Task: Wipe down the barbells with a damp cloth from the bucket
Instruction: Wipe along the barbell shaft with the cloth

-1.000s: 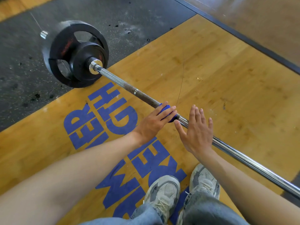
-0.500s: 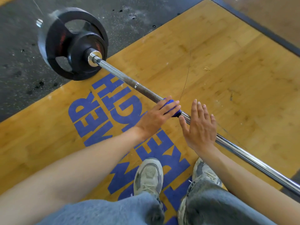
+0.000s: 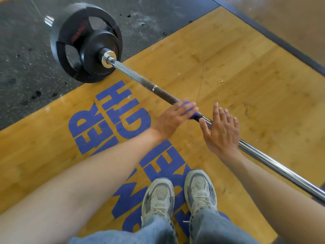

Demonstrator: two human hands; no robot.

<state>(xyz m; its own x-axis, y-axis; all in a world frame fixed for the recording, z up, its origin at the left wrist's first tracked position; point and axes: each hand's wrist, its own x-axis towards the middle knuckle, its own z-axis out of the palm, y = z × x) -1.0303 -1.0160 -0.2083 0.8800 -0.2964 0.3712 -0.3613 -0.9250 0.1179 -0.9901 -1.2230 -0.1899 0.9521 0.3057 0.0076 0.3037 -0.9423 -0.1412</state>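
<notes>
on the gym floor, the left hand (image 3: 173, 118) presses a blue cloth (image 3: 190, 110) around the barbell (image 3: 140, 79) mid-shaft — right hand (image 3: 222, 131) open beside it — the plate-side stretch seemingly left to wipe.

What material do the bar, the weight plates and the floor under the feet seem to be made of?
Bar: likely chromed steel, bright and mirror-like, with a duller knurled stretch. Weight plates: matte black, probably rubber-coated. Floor: wood-grain boards, yellowish, with printed blue letters.
</notes>
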